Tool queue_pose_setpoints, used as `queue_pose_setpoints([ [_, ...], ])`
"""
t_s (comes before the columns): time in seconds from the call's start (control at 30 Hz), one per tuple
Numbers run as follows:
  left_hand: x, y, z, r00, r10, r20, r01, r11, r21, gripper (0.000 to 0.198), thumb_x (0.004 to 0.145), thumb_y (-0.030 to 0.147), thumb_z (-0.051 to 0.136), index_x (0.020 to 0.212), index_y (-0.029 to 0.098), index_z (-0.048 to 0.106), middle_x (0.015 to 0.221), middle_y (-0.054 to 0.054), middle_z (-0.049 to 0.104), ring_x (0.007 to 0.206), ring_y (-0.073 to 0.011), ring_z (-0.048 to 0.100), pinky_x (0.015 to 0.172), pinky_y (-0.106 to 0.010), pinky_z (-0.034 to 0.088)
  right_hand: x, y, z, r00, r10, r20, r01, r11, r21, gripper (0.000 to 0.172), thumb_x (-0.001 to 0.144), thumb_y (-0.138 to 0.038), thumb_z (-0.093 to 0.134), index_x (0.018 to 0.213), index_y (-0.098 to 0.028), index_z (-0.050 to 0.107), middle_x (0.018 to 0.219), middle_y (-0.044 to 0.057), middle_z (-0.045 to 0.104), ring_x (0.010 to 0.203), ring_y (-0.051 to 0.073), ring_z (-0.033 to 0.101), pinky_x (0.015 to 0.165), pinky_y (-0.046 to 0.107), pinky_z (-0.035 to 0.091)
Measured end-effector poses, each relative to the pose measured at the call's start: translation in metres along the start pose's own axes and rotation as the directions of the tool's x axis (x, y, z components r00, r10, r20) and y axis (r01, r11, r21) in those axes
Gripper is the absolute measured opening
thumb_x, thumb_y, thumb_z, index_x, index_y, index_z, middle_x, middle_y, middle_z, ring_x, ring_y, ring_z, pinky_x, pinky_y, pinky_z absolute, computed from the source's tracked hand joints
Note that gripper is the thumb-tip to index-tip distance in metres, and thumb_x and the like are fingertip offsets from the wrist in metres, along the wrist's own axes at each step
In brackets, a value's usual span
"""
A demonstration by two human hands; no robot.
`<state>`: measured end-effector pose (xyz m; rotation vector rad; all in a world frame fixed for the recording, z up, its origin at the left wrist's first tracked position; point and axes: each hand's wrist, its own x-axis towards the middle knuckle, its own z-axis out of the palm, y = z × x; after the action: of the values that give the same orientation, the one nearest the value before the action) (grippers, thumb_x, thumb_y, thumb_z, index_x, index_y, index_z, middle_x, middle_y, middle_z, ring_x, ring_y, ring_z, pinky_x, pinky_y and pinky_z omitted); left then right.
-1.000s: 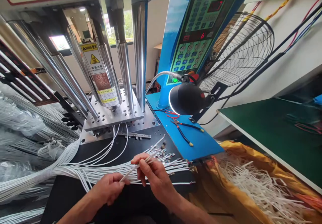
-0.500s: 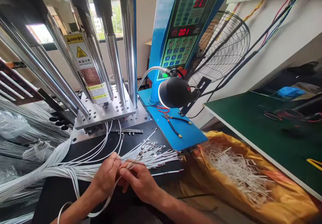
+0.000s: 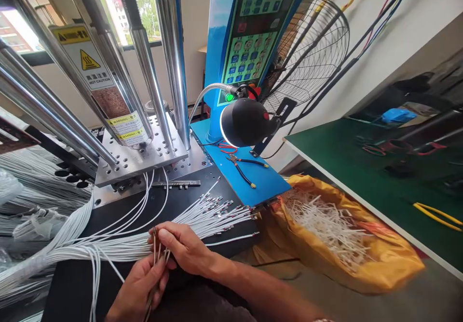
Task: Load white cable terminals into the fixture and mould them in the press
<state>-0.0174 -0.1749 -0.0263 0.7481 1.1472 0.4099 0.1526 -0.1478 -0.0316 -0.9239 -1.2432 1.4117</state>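
My left hand (image 3: 142,281) is closed around a few thin cables (image 3: 155,252), which look greyish in the shade and run up out of its fist. Close above and to the right, my right hand (image 3: 184,249) pinches the upper part of the same cables, thumb over bent fingers. Its fingers partly cover the cable ends. Behind both hands lies a thick bundle of white cables (image 3: 119,247), its tips with small metal connectors (image 3: 220,208) fanned out to the right on the black table (image 3: 144,216).
A press with steel columns and a drilled plate (image 3: 141,160) stands behind; several white cables run beneath it. Pliers (image 3: 244,167) lie on a blue panel (image 3: 265,182) below a black lamp (image 3: 244,122). At right are a yellow sack (image 3: 394,264) of white scraps and a green table (image 3: 376,167).
Both hands have come nearer my body, and the left has dropped below the right. The held cable now points upward between them. The view has shifted slightly right.
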Motion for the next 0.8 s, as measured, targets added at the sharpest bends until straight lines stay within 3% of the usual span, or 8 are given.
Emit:
queue_pose_setpoints([
  [0.13, 0.002, 0.010, 0.010, 0.999, 0.045, -0.014, -0.044, 0.999, 0.029, 0.053, 0.067, 0.064, 0.075, 0.081, 0.014, 0.064, 0.055, 0.005, 0.045, 0.042, -0.0037, 0.032, 0.040, -0.017, 0.022, 0.003, -0.005, -0.002, 0.969, -0.212, -0.125, 0.169, 0.942, -0.290, 0.033, 0.098, -0.030, 0.047, 0.127, -0.019, 0.056, 0.120, 0.009, 0.062, 0.101, 0.017, 0.063, 0.090, 0.032, 0.050],
  [0.2, 0.007, 0.009, 0.009, 0.996, 0.094, -0.002, -0.093, 0.992, 0.083, 0.053, 0.070, 0.066, 0.072, 0.073, 0.014, 0.061, 0.052, 0.004, 0.046, 0.042, -0.0053, 0.035, 0.041, -0.018, 0.024, 0.003, -0.005, -0.001, 0.966, -0.260, 0.009, 0.243, 0.887, -0.393, 0.027, 0.098, -0.027, 0.044, 0.114, -0.017, 0.062, 0.105, 0.009, 0.067, 0.093, 0.017, 0.064, 0.085, 0.030, 0.051],
  [0.3, 0.017, 0.004, 0.008, 0.988, 0.153, 0.002, -0.152, 0.982, 0.111, 0.056, 0.072, 0.070, 0.068, 0.064, 0.016, 0.054, 0.048, 0.004, 0.044, 0.040, -0.0066, 0.036, 0.040, -0.020, 0.026, 0.001, -0.002, 0.002, 0.959, -0.229, 0.167, 0.280, 0.850, -0.446, 0.024, 0.097, -0.025, 0.044, 0.103, -0.016, 0.065, 0.089, 0.006, 0.069, 0.083, 0.017, 0.064, 0.079, 0.029, 0.051],
  [0.37, 0.021, 0.002, 0.009, 0.985, 0.171, 0.020, -0.172, 0.978, 0.115, 0.055, 0.074, 0.068, 0.067, 0.064, 0.016, 0.053, 0.049, 0.004, 0.044, 0.040, -0.0059, 0.035, 0.040, -0.020, 0.025, 0.002, -0.002, 0.004, 0.972, -0.233, 0.034, 0.228, 0.898, -0.377, 0.037, 0.094, -0.026, 0.052, 0.129, -0.016, 0.052, 0.110, 0.009, 0.067, 0.094, 0.017, 0.065, 0.084, 0.028, 0.052],
  [0.43, 0.021, 0.002, 0.012, 0.981, 0.193, 0.007, -0.192, 0.975, 0.111, 0.053, 0.077, 0.066, 0.066, 0.065, 0.016, 0.053, 0.051, 0.004, 0.045, 0.040, -0.0053, 0.035, 0.041, -0.019, 0.025, 0.004, -0.004, 0.003, 0.967, -0.254, -0.020, 0.232, 0.912, -0.339, 0.047, 0.092, -0.025, 0.054, 0.137, -0.016, 0.044, 0.121, 0.010, 0.064, 0.102, 0.016, 0.064, 0.088, 0.027, 0.051],
  [0.53, 0.021, 0.004, 0.012, 0.979, 0.201, -0.038, -0.197, 0.977, 0.084, 0.054, 0.072, 0.068, 0.068, 0.067, 0.016, 0.055, 0.049, 0.003, 0.049, 0.041, -0.0070, 0.038, 0.041, -0.020, 0.027, 0.006, -0.002, 0.003, 0.956, -0.255, 0.144, 0.293, 0.841, -0.455, 0.022, 0.095, -0.022, 0.045, 0.104, -0.017, 0.065, 0.095, 0.005, 0.070, 0.085, 0.014, 0.065, 0.079, 0.024, 0.050],
  [0.6, 0.020, 0.005, 0.011, 0.976, 0.210, -0.062, -0.207, 0.977, 0.058, 0.055, 0.069, 0.068, 0.070, 0.070, 0.015, 0.056, 0.049, 0.003, 0.050, 0.042, -0.0079, 0.039, 0.042, -0.020, 0.029, 0.004, 0.004, 0.006, 0.958, -0.225, 0.178, 0.286, 0.794, -0.536, 0.027, 0.097, -0.022, 0.040, 0.091, -0.017, 0.066, 0.083, 0.003, 0.069, 0.076, 0.014, 0.063, 0.073, 0.023, 0.049],
  [0.8, 0.019, 0.009, 0.013, 0.942, 0.296, -0.158, -0.286, 0.955, 0.081, 0.050, 0.075, 0.061, 0.069, 0.063, 0.016, 0.053, 0.048, 0.004, 0.046, 0.045, -0.0067, 0.037, 0.044, -0.019, 0.029, -0.001, 0.016, 0.008, 0.941, -0.248, 0.229, 0.338, 0.705, -0.624, 0.030, 0.102, -0.026, 0.033, 0.115, -0.014, 0.058, 0.102, 0.007, 0.068, 0.092, 0.016, 0.063, 0.083, 0.026, 0.050],
])
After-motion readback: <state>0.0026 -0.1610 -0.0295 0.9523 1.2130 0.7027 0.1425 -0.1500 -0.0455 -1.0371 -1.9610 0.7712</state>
